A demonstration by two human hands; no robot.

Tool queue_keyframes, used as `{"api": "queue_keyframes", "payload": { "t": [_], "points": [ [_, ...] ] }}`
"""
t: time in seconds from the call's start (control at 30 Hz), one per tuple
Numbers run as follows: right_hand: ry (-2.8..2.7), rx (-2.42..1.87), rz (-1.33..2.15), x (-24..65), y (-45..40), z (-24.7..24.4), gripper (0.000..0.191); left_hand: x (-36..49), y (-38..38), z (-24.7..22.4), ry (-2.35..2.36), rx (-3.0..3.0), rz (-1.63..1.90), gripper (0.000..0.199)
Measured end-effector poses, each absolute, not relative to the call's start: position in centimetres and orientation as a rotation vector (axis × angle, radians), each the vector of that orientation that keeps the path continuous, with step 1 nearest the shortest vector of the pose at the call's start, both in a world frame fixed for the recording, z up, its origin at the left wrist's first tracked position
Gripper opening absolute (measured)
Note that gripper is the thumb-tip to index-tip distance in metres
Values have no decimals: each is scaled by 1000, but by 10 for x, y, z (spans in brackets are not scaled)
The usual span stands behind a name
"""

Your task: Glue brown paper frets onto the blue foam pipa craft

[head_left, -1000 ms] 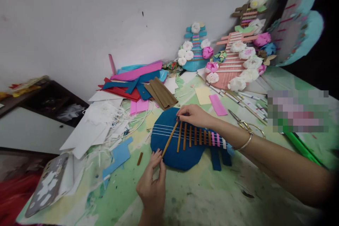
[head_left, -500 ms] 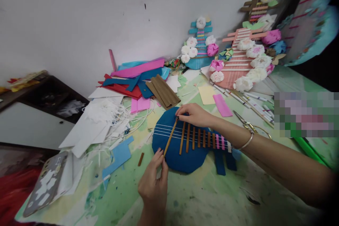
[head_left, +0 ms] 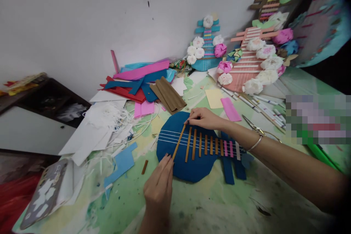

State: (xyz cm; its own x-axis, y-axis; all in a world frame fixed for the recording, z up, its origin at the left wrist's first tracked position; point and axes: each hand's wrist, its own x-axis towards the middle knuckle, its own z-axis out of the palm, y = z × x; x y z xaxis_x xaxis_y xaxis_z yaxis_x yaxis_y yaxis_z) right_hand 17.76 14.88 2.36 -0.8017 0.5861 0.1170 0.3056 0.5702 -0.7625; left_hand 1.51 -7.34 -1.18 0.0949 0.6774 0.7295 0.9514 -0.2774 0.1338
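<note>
A dark blue paper lute (head_left: 192, 170), shaped like a pipa, lies flat with its neck to the right. White strings run along it, crossed by several brown strips (head_left: 194, 144) and two pink strips (head_left: 228, 148). Between my two hands is a thin yellow-brown paper strip (head_left: 179, 142), slanting across the lute's round body. My left hand (head_left: 159, 181) pinches its lower end. At the upper end, the fingertips of my right hand (head_left: 204, 118) are closed on it. The strip appears to lie on or just above the strings; which, I cannot tell.
Left of the lute are a short brown scrap (head_left: 144, 167), light blue paper (head_left: 123, 163), a heap of white cord (head_left: 109, 115) and a phone (head_left: 42, 193). Coloured paper (head_left: 142, 70) is piled behind. Scissors (head_left: 253, 125), white sticks (head_left: 246, 101) and flower-decorated lutes (head_left: 244, 75) stand or lie right.
The strip's lower end and my left hand have shifted slightly right and up the lute. My right hand has moved slightly right, still at the upper end.
</note>
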Motion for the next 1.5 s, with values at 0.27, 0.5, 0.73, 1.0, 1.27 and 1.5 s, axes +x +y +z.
{"api": "queue_keyframes", "payload": {
  "t": [0.27,0.5,0.73,1.0,1.27,1.5],
  "points": [
    [-2458,-716,1085,181,151,15,24,13,-73,-11,-1509,-2168,-1065,31],
    [-2469,-740,1096,184,150,17,24,11,-68,-9,-1474,-2189,-1074,26],
    [-2463,-725,1104,182,146,19,27,9,-68,-10,-1473,-2196,-1061,25],
    [-2450,-717,1084,184,147,14,29,10,-68,-11,-1493,-2205,-1043,25],
    [-2471,-673,1060,184,148,10,28,11,-67,-11,-1502,-2178,-1025,21],
    [-2479,-667,1051,182,149,8,27,11,-67,-11,-1511,-2180,-1020,20]
  ]
}}
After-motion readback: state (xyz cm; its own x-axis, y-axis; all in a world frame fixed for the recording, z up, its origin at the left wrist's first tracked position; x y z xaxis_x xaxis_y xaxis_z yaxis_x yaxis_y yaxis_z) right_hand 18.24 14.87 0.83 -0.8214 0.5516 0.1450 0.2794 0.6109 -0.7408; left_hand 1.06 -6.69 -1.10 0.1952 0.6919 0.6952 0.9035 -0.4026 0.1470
